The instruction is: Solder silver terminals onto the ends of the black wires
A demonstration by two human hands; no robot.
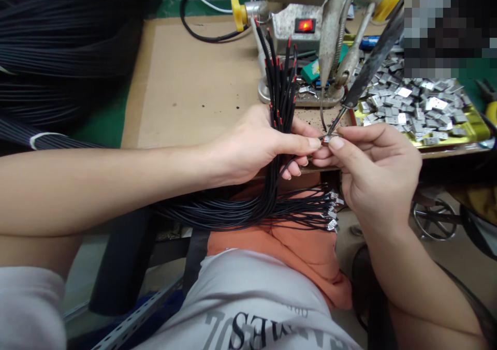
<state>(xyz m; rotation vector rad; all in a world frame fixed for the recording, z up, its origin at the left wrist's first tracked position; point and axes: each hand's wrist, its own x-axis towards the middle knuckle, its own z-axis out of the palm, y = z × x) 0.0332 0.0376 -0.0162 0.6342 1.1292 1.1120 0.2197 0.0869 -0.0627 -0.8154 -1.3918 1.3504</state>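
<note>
My left hand (256, 148) is shut around a thick bundle of black wires (281, 91) whose red-marked ends stick up above it. Its lower length (240, 213) fans out across my lap and ends in small metal terminals (331, 213). My right hand (378, 166) pinches a small metal terminal (326, 139) between thumb and fingertips, close to my left thumb. The thin tip of a black-handled soldering iron (368, 68) reaches that terminal. Nothing in view shows what holds the iron.
A gold tray (473, 130) heaped with several metal terminals stands to the right on a cardboard-covered bench (186, 81). Behind the hands is a metal machine with a lit red switch (305, 25). Coiled black cable (58, 55) lies at the left.
</note>
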